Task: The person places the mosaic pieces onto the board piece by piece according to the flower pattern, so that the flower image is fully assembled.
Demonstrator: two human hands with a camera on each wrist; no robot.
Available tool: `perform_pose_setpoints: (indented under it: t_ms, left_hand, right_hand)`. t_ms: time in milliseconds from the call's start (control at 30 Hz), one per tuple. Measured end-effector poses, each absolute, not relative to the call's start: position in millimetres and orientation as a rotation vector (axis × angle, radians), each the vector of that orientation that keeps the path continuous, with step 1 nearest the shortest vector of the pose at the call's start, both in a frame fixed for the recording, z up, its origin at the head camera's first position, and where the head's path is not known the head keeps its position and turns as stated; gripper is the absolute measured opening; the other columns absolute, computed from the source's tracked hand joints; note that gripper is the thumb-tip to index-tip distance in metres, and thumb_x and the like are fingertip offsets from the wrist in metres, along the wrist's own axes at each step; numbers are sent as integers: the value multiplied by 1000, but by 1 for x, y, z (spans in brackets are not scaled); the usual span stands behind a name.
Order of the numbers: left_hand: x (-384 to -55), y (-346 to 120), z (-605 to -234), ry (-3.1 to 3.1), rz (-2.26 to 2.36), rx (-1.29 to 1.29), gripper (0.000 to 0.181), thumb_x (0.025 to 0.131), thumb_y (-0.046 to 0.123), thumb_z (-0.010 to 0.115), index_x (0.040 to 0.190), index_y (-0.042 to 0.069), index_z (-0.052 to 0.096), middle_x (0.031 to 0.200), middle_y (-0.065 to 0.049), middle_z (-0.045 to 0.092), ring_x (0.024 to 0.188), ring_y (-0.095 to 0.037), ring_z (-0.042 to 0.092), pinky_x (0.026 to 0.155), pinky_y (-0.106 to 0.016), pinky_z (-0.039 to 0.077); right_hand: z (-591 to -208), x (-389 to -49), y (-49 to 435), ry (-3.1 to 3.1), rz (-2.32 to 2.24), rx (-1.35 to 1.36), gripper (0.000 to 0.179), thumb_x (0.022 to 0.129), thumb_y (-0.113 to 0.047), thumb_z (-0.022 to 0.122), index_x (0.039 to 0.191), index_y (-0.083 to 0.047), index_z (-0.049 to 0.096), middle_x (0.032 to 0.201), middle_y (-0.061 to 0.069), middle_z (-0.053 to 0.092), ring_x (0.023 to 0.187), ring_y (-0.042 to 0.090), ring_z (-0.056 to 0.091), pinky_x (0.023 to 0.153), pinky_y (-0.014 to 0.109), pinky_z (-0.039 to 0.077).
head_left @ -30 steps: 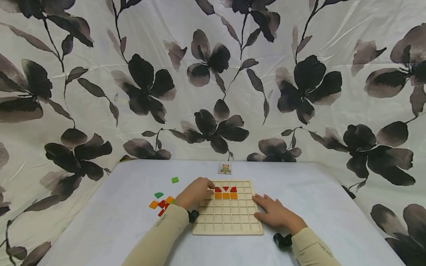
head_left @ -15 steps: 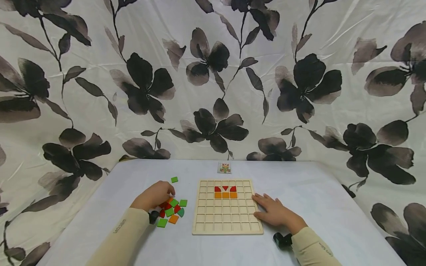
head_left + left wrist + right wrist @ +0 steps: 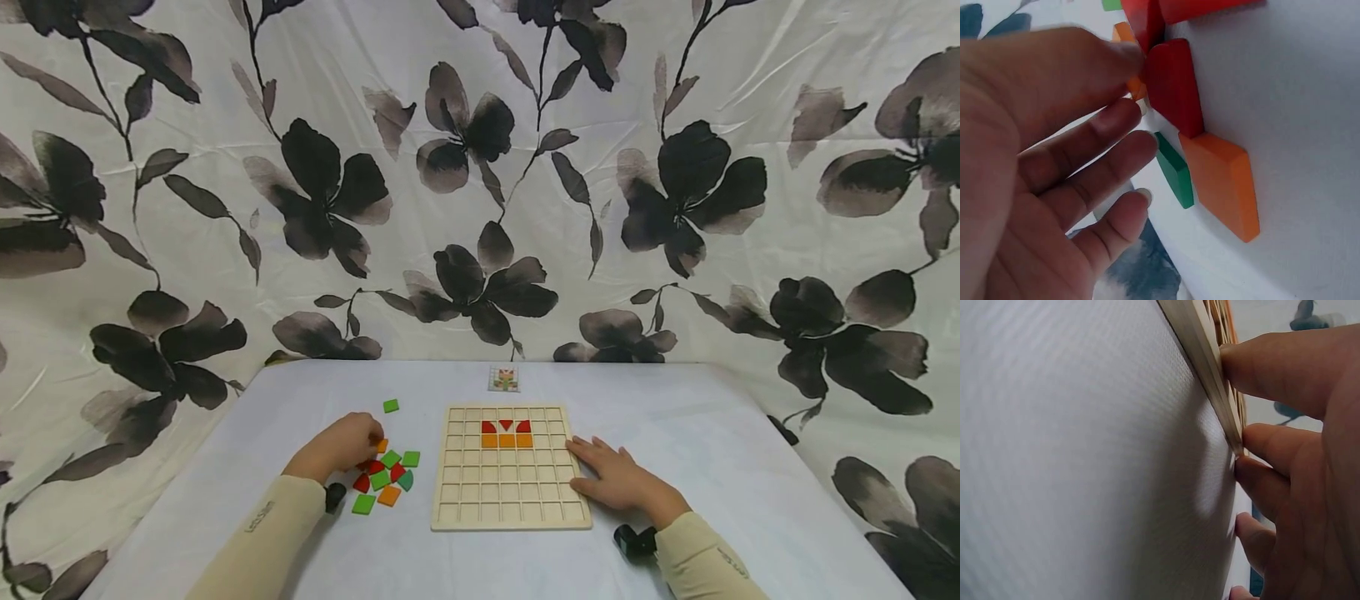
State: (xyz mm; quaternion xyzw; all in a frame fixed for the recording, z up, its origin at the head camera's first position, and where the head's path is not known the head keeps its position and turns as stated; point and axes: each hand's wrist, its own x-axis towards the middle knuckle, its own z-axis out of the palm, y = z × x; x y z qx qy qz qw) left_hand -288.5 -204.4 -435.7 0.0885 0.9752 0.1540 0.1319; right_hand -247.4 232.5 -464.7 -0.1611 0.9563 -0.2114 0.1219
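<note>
Standing behind the white surface is a flower-patterned backdrop. The grid board looks approx. square, so its long axis I can't tell; its sides run twd the backdrop. It lies betw. L hand and R hand. R hand, w/ fingers straight and spread, touches its right edge. L hand is at the loose tiles, left of the board; its thumb is by a red tile, but I can't tell if it is pinching.

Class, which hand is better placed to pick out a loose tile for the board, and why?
Probably the left hand: it is at the loose tiles, left of the wooden board, while the right hand touches the board's far side, away from them.
</note>
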Motion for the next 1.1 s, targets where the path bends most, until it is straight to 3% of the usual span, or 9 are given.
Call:
perform_pose_setpoints:
  t_ms: [233, 500, 733, 967, 1100]
  left_hand:
    - [-306, -193, -443, 2813, 587, 198, 19, 81, 14, 73, 93, 8, 60, 82, -5, 57, 69, -17, 55, 62, -28, 47]
    - [-311, -113, -436, 2851, 629, 521, 27, 80, 25, 77, 99, 9, 65, 88, 0, 61, 80, -16, 52, 75, -33, 47]
    - [-302, -54, -443, 2832, 602, 839, 23, 81, 18, 72, 100, 6, 68, 85, 2, 60, 75, -11, 51, 72, -27, 46]
    - [-297, -30, -446, 2827, 558, 881, 13, 84, 14, 71, 95, 8, 70, 82, 3, 55, 73, -10, 47, 70, -23, 42]
    - [-294, -27, -448, 2826, 524, 875, 8, 86, 15, 72, 92, 11, 73, 84, 4, 61, 77, -8, 50, 71, -23, 44]
  right_hand:
    - [-466, -251, 234, 2810, -590, -479, 64, 93, -38, 59, 149, -15, 39, 156, 7, 34, 146, 40, 23, 111, 69, 12]
    - [-466, -250, 232, 2803, -616, -473, 63, 93, -37, 59, 148, -14, 39, 156, 7, 34, 146, 40, 22, 111, 69, 12]
    - [-464, -247, 229, 2788, -612, -453, 63, 93, -37, 60, 148, -15, 40, 156, 6, 34, 146, 39, 23, 111, 69, 12]
    - [-464, -245, 230, 2812, -625, -472, 63, 93, -36, 59, 148, -14, 40, 156, 8, 35, 145, 40, 24, 111, 70, 12]
    - [-465, -244, 231, 2814, -635, -476, 63, 93, -37, 59, 148, -13, 40, 156, 9, 35, 145, 42, 24, 110, 71, 12]
